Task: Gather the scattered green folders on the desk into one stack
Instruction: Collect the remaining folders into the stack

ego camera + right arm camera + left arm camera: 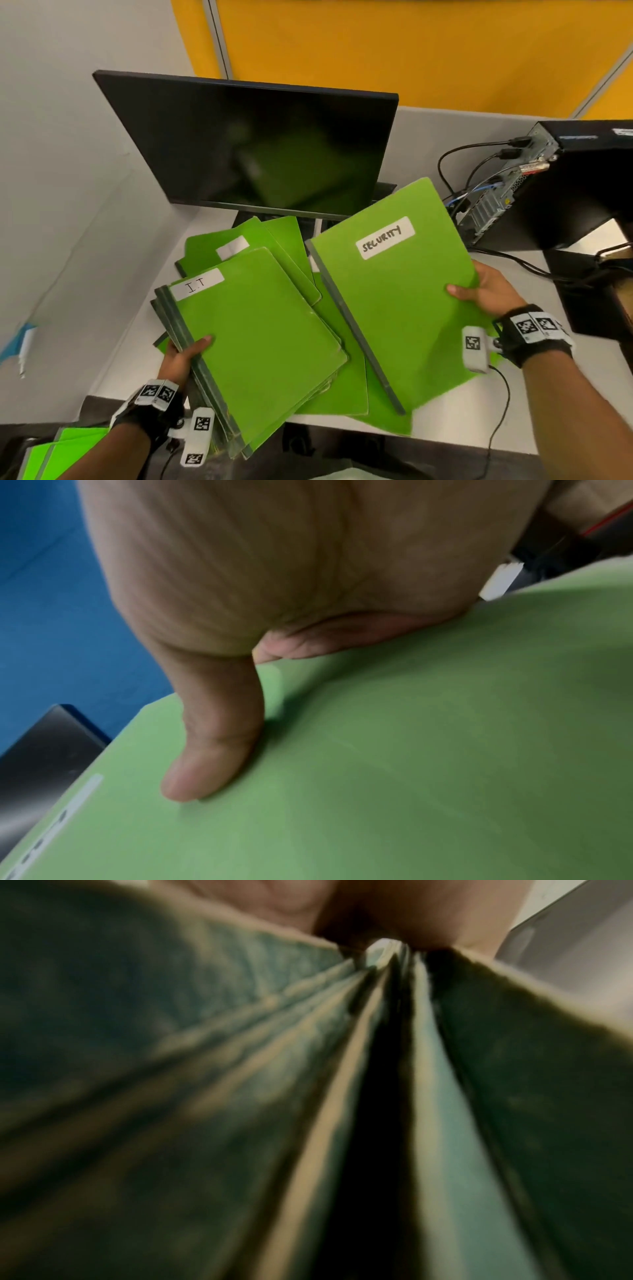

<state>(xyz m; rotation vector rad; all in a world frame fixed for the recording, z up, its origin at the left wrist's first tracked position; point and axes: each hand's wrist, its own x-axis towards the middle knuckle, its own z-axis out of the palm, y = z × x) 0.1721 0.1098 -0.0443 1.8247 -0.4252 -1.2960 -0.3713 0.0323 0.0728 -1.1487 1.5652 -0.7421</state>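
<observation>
My left hand [186, 353] grips a stack of green folders [260, 335] by its dark spine edge, thumb on top; the top one is labelled "I.T". The left wrist view shows only blurred folder edges [240, 1096] fanning out from the palm. My right hand [479, 291] holds a green folder labelled "SECURITY" [394, 298] by its right edge, thumb pressed on the cover [411, 750], lifted and tilted over the desk. More green folders [246, 240] lie fanned on the desk [144, 325] under and behind the two held ones.
A dark monitor [253, 144] stands behind the folders. A black computer case [565, 178] with cables [455, 164] sits at the right. More green folders [58, 452] lie low at the bottom left, off the desk. A yellow partition [411, 51] is behind.
</observation>
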